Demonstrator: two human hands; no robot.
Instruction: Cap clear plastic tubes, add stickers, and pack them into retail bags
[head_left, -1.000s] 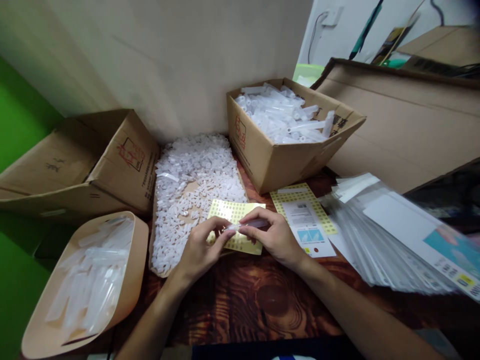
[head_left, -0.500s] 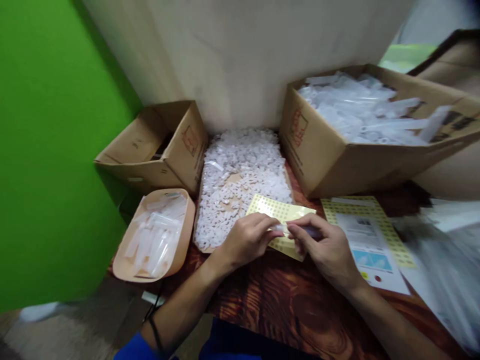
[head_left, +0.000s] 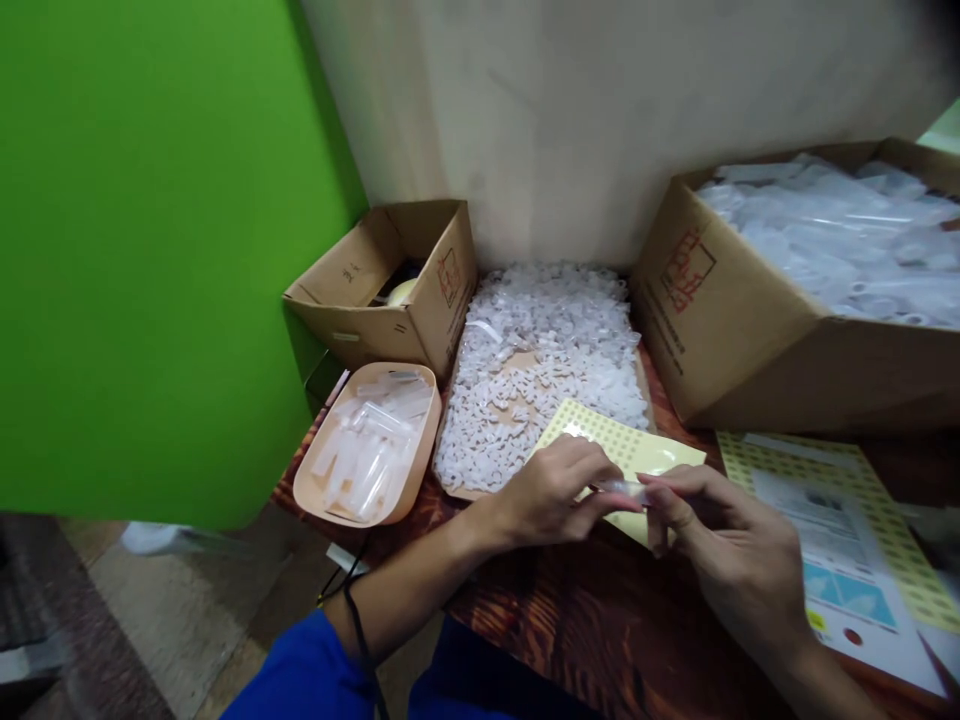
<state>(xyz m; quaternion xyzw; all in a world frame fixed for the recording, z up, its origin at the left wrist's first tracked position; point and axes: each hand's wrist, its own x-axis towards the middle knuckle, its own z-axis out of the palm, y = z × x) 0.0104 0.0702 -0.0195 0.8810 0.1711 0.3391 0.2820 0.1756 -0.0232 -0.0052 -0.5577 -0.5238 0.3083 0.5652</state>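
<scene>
My left hand [head_left: 564,492] pinches one end of a small clear plastic tube [head_left: 622,487] between thumb and fingers. At its other end my right hand [head_left: 731,560] is closed on the tube, its thumb and index finger pressed together. The fingers cover much of the tube, so its ends are hidden. Just behind the hands lies a yellow sheet of small round stickers [head_left: 600,428], partly over the near right edge of a shallow tray. That tray holds a heap of small white plastic pieces [head_left: 555,330].
A peach-coloured tub [head_left: 433,420] of clear tubes stands at the left. Behind it is an open cardboard box [head_left: 360,325]; a larger cardboard box [head_left: 739,330] full of tubes stands right. Printed papers [head_left: 847,550] and another sticker sheet [head_left: 892,500] lie on the dark wooden table [head_left: 555,640].
The view has swung left, so everything sits further right in the picture. Both hands stay close together; the tube now shows between their fingertips rather than mostly within the right hand.
</scene>
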